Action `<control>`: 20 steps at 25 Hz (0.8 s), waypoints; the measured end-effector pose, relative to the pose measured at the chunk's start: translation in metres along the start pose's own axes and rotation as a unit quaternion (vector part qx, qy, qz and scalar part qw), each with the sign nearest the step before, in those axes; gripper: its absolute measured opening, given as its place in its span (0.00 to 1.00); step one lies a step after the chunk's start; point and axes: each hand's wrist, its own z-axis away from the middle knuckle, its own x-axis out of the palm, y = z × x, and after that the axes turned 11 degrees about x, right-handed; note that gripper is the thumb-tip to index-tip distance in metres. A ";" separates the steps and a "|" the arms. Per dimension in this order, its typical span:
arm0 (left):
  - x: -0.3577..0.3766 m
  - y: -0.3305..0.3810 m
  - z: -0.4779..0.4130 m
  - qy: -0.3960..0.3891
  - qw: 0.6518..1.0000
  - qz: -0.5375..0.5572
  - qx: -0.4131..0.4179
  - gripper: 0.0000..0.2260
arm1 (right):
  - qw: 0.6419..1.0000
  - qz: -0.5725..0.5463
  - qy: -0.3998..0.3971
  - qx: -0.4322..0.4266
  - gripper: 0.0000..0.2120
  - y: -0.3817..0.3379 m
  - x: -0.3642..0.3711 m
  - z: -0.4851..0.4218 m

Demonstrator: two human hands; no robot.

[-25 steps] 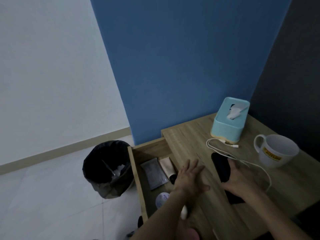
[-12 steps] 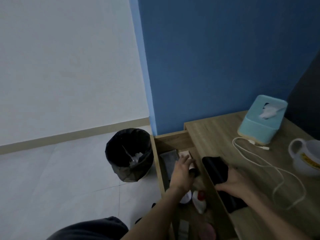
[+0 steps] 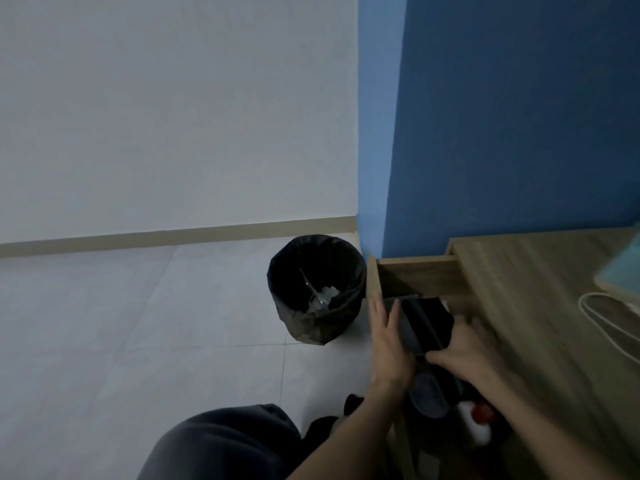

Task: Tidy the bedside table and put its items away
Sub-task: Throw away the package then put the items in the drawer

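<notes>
The wooden bedside table (image 3: 540,306) fills the right side, with its drawer (image 3: 415,271) pulled open to the left. My right hand (image 3: 467,344) grips a flat black item (image 3: 429,320) and holds it over the open drawer. My left hand (image 3: 388,337) is inside the drawer with straight fingers against a grey packet (image 3: 405,327) beside the black item. Lower in the drawer lie a round blue-grey lid (image 3: 427,396) and a small white bottle with a red cap (image 3: 476,424). What lies under the hands is hidden.
A black-lined waste bin (image 3: 317,289) with crumpled rubbish stands on the tiled floor left of the drawer. A white cable (image 3: 599,320) and the corner of a light blue tissue box (image 3: 623,271) sit on the tabletop. My knee (image 3: 221,441) is at the bottom.
My right hand has carried the black item off the tabletop to the left, over the open drawer. My left hand shifted to the drawer's left side. The view swung left; the mug is gone from it.
</notes>
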 end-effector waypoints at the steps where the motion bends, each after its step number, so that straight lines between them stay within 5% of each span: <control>1: -0.001 0.000 -0.001 0.009 1.000 0.018 -0.004 0.35 | 1.000 0.003 -0.002 -0.002 0.36 -0.006 0.005 -0.004; 6: -0.004 -0.011 -0.005 0.056 0.985 0.150 -0.058 0.33 | 1.000 -0.011 -0.021 0.000 0.43 -0.023 0.053 -0.051; 20: 0.000 -0.010 -0.001 0.049 0.966 0.223 -0.124 0.35 | 0.995 0.085 0.000 0.042 0.24 -0.048 0.082 -0.070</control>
